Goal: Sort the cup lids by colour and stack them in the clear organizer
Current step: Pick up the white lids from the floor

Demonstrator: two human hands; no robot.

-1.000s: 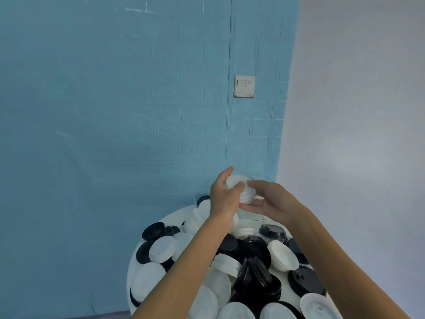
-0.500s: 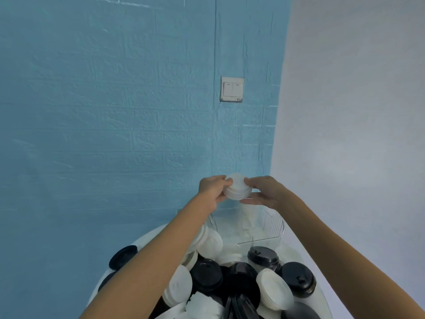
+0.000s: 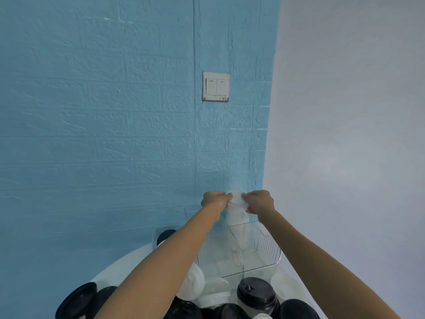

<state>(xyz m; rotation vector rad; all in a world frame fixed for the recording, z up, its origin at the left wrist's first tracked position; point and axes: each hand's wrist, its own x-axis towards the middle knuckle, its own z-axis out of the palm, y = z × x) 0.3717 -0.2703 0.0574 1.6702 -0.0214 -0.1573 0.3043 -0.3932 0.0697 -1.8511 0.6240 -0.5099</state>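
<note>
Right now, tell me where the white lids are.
Head view, centre: the white lids sit between left hand and right hand, above the organizer.

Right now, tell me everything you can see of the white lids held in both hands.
The white lids are a short nested stack of round, matte, plastic-looking cup lids, roughly level. The left hand and right hand grip them from opposite sides, fingers curled over the rims. They are held in the air above the clear organizer, over a tall white stack standing inside it; whether they touch that stack is unclear.
</note>
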